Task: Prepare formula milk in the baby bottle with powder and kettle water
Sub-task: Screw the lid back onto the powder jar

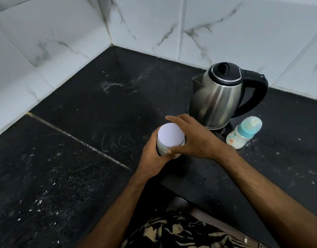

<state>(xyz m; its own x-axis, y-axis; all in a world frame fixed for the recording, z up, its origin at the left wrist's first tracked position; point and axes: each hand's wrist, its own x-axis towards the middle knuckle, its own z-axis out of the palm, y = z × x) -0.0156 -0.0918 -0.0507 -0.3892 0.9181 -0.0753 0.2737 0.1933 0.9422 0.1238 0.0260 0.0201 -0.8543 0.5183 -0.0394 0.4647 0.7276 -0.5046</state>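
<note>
Head view: a black stone countertop [86, 108] runs into a corner of white marbled wall tiles [52, 40], its surface speckled with pale powder and smeared wipe marks. Toward the back right of the counter stands a steel kettle [218, 99], lid closed, spout turned left and black handle turned right. Just beside its base, on the right and slightly nearer the front edge, the baby bottle [243, 133] stands upright but leans a little to the right, blue collar and clear cap on, milky liquid in its lower part.

Near the front edge, left of the kettle, the powder container [169, 138] is held upright, its long axis vertical and its white round lid facing up. The left hand [152, 158] wraps the container's body from below and behind, fingers curled round it. The right hand [193, 140] reaches over from the right, thumb and fingers curved around the lid's rim, partly hiding the kettle's base. Patterned clothing [181, 231] shows at the bottom.
</note>
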